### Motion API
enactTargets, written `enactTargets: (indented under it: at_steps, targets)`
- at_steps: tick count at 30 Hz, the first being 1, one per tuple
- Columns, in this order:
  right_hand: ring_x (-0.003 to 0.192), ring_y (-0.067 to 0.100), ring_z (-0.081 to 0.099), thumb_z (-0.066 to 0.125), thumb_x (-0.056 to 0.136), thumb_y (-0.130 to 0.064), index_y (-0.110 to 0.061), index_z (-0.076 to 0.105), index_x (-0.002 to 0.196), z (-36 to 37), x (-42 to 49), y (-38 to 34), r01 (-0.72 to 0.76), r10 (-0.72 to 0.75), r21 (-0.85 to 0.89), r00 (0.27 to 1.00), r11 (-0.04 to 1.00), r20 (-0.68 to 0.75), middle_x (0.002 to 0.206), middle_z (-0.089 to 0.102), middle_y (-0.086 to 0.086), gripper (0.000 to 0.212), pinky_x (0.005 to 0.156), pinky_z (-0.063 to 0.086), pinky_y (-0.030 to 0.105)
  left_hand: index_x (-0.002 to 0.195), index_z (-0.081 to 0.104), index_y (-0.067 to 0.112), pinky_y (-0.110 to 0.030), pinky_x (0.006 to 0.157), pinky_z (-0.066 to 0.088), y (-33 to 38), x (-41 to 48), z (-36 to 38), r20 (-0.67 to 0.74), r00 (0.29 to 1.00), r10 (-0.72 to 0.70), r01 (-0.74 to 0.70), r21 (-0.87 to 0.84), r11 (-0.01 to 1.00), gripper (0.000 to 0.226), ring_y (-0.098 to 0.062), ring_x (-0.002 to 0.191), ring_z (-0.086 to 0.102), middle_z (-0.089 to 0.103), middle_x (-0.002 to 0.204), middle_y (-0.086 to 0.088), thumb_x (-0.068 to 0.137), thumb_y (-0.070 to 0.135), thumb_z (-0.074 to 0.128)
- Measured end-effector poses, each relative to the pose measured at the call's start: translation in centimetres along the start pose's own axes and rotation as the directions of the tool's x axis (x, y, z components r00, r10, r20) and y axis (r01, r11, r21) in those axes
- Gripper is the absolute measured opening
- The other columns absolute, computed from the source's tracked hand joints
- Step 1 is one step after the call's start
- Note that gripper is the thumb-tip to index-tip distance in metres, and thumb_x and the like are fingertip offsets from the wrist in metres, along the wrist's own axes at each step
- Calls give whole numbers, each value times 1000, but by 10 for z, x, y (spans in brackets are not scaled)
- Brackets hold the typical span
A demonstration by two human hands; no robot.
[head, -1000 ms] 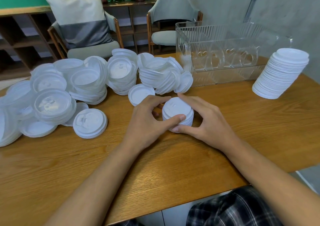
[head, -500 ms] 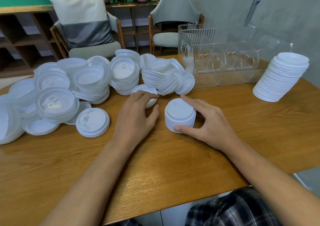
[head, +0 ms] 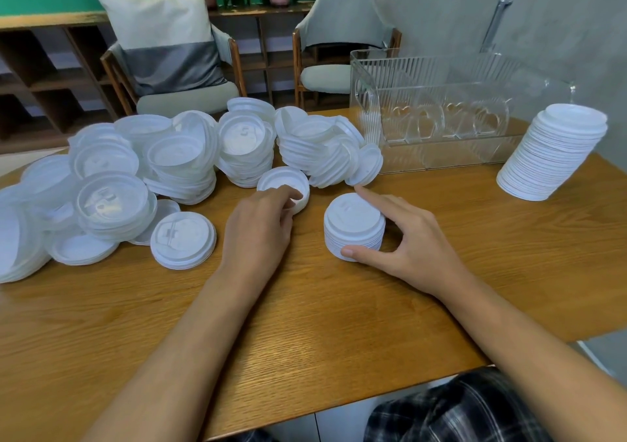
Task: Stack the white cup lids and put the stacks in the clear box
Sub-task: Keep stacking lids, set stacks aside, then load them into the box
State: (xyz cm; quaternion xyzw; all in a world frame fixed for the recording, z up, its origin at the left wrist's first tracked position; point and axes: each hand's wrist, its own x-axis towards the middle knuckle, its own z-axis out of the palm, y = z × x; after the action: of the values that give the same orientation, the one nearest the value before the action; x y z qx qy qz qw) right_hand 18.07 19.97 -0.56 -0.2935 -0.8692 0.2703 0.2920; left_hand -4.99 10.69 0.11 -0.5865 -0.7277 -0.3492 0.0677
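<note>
Two grips — left hand (head: 258, 234) pinches a loose lid (head: 278, 178), right hand (head: 417, 244) clasps the short lid stack (head: 354, 224).

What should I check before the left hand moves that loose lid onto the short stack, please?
1. Left hand grip on the loose lid: ok, fingers curl over its near rim.
2. Lid's facing: not ok, it lies hollow side up, while the short stack is top side up.
3. Stack steadied: ok, the right hand holds it between thumb and forefinger.
4. Stack alignment: ok, upright and even.
5. Table between lid and stack: ok, bare wood.
</note>
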Motion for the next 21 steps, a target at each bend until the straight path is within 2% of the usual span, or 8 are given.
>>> enactTargets:
  at_steps: [4, 9, 12, 17, 18, 21]
  targets:
    - [135, -2, 47, 77, 75, -68, -30, 45, 157, 0, 0, 1, 4, -4, -7, 1000, 1000, 1, 145, 58, -15, 95, 113, 39, 26, 113, 74, 17, -39, 74, 54, 1, -1, -2, -48, 998, 27, -28, -29, 999, 28, -18, 90, 68, 72, 96, 4, 89, 4, 78]
    - [137, 2, 48, 78, 80, -67, -28, 47, 156, 2, 0, 4, 28, -28, -11, 999, 1000, -17, 146, 57, -14, 91, 114, 40, 27, 118, 73, 17, -22, 78, 49, 9, -1, -3, -135, 990, 45, -68, -168, 983, 31, -6, 85, 60, 66, 94, 7, 89, 12, 82]
    - [138, 2, 49, 78, 83, -60, -24, 50, 154, 3, 0, 5, 59, -59, 2, 997, 998, -40, 147, 56, -13, 85, 114, 42, 28, 120, 72, 14, -30, 82, 58, 15, -3, -3, -203, 978, 42, -94, -250, 964, 30, -6, 91, 62, 65, 101, 7, 91, 11, 79]
    - [136, 4, 49, 81, 85, -52, -28, 48, 153, 2, 1, 6, 40, -40, 6, 998, 999, -39, 144, 55, -15, 79, 112, 44, 29, 127, 71, 15, -41, 83, 61, 18, -1, -5, -279, 960, -39, -62, -344, 937, 31, -9, 97, 65, 63, 107, 6, 96, 16, 72]
    - [136, 4, 49, 81, 85, -51, -29, 47, 153, 2, 1, 5, 36, -36, 7, 999, 999, -36, 143, 54, -15, 79, 111, 44, 30, 129, 71, 16, -40, 83, 61, 18, -1, -5, -282, 958, -55, -52, -361, 931, 32, -9, 97, 66, 63, 109, 6, 97, 16, 71]
    - [137, 3, 48, 83, 84, -49, -34, 42, 155, 0, 1, 2, 17, -16, 22, 999, 1000, -31, 145, 53, -17, 83, 112, 44, 31, 136, 68, 20, -20, 78, 58, 24, -3, -8, -239, 964, -118, 3, -436, 900, 37, -9, 100, 66, 64, 112, 8, 99, 15, 69]
